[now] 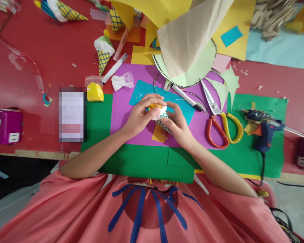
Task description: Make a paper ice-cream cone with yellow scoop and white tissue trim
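Observation:
A small paper cone [164, 125] with a yellow and blue grid pattern is between my two hands, over the purple sheet [121, 135]. White and yellow-orange material tops the cone. The fingers of my left hand [143, 114] are wrapped round the topping from the left. My right hand [178, 125] grips the cone's patterned side from the right, thumb in front. Beneath the hands lie a blue sheet [139, 91] and an orange-yellow paper piece [157, 135].
Scissors [213, 108] and a black-capped marker [186, 97] lie right of my hands, a glue gun [264, 135] farther right. At the left are a yellow clay packet [95, 91] and another cone [103, 55]. Behind stands a beige paper cone [184, 44].

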A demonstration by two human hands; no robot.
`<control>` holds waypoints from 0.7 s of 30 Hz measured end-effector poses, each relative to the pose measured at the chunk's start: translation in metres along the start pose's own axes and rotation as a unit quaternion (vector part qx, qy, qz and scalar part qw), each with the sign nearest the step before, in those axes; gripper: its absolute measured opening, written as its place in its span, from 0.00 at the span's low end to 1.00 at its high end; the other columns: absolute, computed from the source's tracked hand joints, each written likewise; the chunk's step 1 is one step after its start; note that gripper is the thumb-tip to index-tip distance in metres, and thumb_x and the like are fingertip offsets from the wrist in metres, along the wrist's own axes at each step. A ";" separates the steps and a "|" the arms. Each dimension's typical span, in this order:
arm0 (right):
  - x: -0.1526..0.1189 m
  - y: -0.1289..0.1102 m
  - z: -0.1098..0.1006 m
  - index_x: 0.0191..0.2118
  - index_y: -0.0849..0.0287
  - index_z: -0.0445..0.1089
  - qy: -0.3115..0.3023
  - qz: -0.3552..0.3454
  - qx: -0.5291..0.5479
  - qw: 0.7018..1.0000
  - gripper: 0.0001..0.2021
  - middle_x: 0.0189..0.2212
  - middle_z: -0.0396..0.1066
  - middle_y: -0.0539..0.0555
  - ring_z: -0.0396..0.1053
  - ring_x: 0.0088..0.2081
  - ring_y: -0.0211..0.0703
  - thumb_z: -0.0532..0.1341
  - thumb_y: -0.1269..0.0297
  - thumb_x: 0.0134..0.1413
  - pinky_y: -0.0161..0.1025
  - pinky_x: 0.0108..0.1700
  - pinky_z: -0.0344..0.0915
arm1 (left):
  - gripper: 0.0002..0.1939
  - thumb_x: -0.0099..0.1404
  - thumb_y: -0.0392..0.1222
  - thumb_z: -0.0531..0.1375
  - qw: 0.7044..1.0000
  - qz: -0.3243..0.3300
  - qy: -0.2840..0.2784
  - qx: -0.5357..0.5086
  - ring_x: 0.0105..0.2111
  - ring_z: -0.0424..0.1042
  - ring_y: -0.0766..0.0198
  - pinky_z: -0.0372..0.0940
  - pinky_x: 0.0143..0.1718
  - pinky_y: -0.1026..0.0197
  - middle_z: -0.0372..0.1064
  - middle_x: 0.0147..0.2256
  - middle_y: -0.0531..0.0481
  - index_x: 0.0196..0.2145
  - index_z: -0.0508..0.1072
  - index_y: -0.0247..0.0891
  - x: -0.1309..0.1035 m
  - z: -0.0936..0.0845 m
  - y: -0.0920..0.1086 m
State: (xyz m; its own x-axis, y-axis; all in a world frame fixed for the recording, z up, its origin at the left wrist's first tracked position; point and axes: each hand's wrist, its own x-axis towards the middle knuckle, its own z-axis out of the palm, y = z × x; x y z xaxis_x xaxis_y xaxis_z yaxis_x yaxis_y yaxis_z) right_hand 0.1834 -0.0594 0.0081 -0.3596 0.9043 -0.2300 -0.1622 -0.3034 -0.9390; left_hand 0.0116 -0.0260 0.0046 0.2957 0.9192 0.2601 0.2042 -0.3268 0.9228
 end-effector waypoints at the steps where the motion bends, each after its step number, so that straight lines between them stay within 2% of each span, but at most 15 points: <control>1: 0.000 0.000 0.000 0.55 0.49 0.55 0.002 0.002 0.000 1.000 0.27 0.31 0.67 0.44 0.63 0.19 0.30 0.65 0.46 0.56 0.32 0.19 0.60 | 0.12 0.70 0.53 0.56 1.000 0.002 -0.001 -0.001 0.54 0.71 0.59 0.68 0.57 0.52 0.73 0.48 0.49 0.43 0.75 0.46 0.000 0.000 0.000; 7: 0.002 0.001 0.002 0.53 0.52 0.56 0.034 -0.001 -0.011 0.999 0.31 0.31 0.69 0.46 0.70 0.30 0.37 0.66 0.41 0.51 0.35 0.30 0.63 | 0.11 0.70 0.51 0.57 1.000 -0.001 -0.022 -0.015 0.55 0.71 0.60 0.67 0.59 0.52 0.73 0.49 0.48 0.44 0.75 0.45 -0.002 0.003 0.004; 12: 0.002 0.001 0.003 0.53 0.51 0.56 0.036 0.000 -0.006 0.999 0.30 0.30 0.69 0.45 0.67 0.28 0.35 0.65 0.42 0.52 0.36 0.31 0.62 | 0.11 0.71 0.50 0.56 1.000 -0.004 -0.023 0.000 0.54 0.71 0.61 0.68 0.57 0.52 0.72 0.49 0.48 0.43 0.75 0.44 -0.004 0.004 0.006; 21: 0.002 0.004 0.001 0.54 0.52 0.56 0.027 -0.010 -0.012 1.000 0.28 0.33 0.70 0.47 0.69 0.30 0.36 0.64 0.45 0.55 0.36 0.31 0.62 | 0.09 0.71 0.46 0.57 1.000 0.001 -0.020 -0.002 0.54 0.71 0.62 0.68 0.56 0.54 0.72 0.49 0.48 0.42 0.75 0.44 -0.005 0.005 0.007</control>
State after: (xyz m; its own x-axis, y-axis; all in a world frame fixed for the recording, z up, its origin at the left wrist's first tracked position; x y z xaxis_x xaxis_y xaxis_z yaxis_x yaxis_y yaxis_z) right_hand 0.1809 -0.0594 0.0041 -0.3065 0.9251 -0.2240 -0.1469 -0.2785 -0.9492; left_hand 0.0160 -0.0336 0.0081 0.3328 0.9092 0.2503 0.2001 -0.3275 0.9234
